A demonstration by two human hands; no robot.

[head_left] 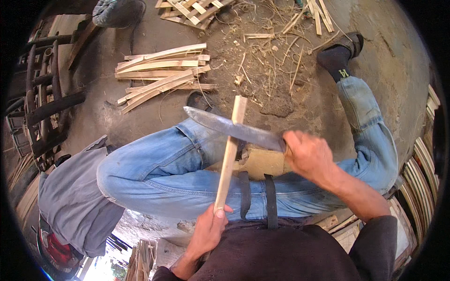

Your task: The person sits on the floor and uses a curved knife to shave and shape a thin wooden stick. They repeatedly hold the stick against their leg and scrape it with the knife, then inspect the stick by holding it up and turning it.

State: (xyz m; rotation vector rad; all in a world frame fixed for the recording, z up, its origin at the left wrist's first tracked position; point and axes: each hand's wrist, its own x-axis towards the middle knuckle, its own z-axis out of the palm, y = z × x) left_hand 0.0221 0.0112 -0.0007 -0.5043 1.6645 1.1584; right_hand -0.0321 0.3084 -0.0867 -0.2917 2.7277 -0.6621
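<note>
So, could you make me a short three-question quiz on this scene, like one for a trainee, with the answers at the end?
1. What does the right hand hold?

2. True or false: the left hand grips the strip by the end farther from the person's body.

3. Where does the pile of strips lie?
a) on the person's lap
b) on the floor
c) on the woven lattice

Key:
1. A knife.
2. False; it grips the end nearer the body.
3. b
</note>
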